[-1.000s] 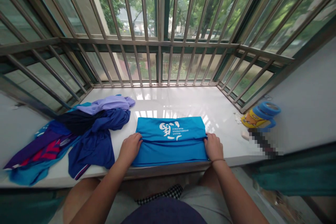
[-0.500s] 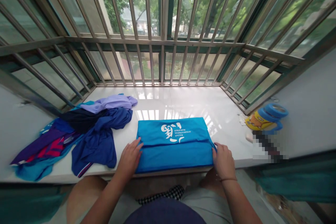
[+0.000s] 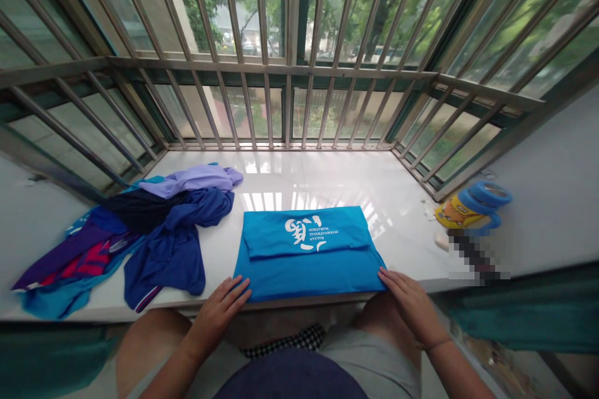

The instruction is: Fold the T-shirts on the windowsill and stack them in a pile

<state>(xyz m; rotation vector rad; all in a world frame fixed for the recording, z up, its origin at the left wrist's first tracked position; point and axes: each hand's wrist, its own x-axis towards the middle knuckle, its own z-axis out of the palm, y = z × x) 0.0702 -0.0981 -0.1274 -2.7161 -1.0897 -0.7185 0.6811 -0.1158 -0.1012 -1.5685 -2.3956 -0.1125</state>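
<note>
Cloth (image 3: 309,274) lying folded on sill (image 3: 407,224), white print on its far part. Left hand (image 3: 219,308): straight fingers resting on cloth's near-left corner, unclenched. Right hand (image 3: 414,304): straight fingertips on cloth's near-right corner, likewise loose. Clothes pile (image 3: 163,224) left of cloth, apart; bottle (image 3: 461,213) well right of cloth.

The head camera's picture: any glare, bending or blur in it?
Head view: striped glare on the white sill; window bars splay outward, likely lens stretch; a pixelated patch covers something below the bottle; print on the blue cloth is readable.
</note>
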